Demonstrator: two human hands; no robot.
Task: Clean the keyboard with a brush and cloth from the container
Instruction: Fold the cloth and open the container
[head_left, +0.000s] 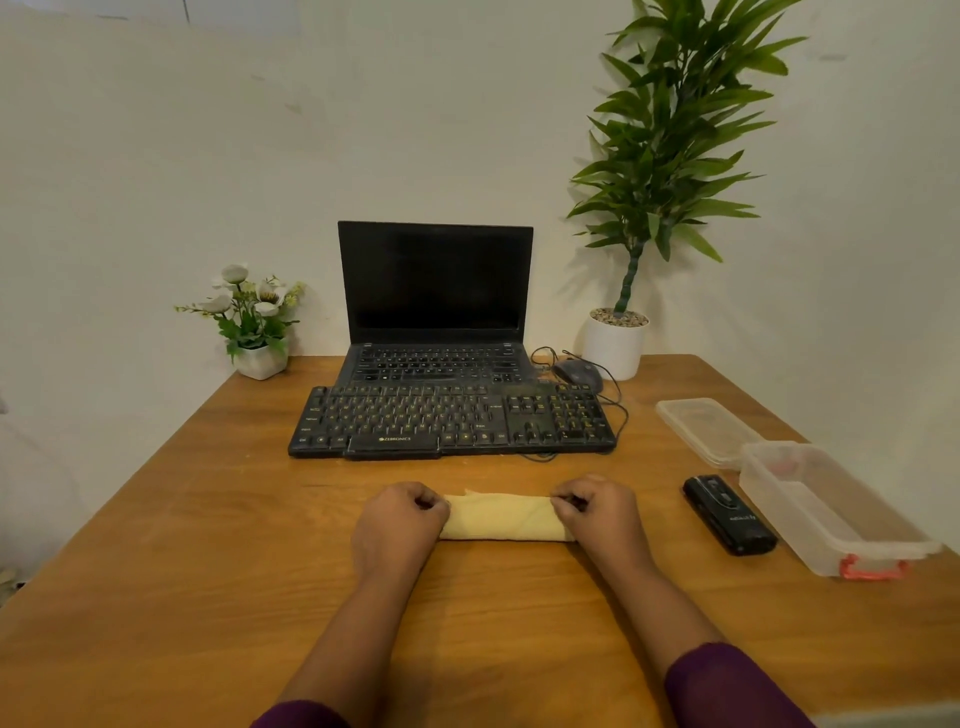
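A folded yellow cloth (503, 517) lies on the wooden table (208, 519) in front of me. My left hand (400, 522) pinches its left end and my right hand (597, 514) pinches its right end, fingers curled on the far edge. Beyond the cloth sits a black keyboard (447, 421). A black brush (730, 514) lies flat to the right of my right hand. Beside it stands the clear plastic container (826, 509) with a red clip, open, its lid (701, 428) lying behind it.
A black laptop (434, 306) stands open behind the keyboard, with a wired mouse (579, 374) at its right. A small flower pot (257, 332) is at the back left and a tall potted plant (623, 338) at the back right, against the white wall.
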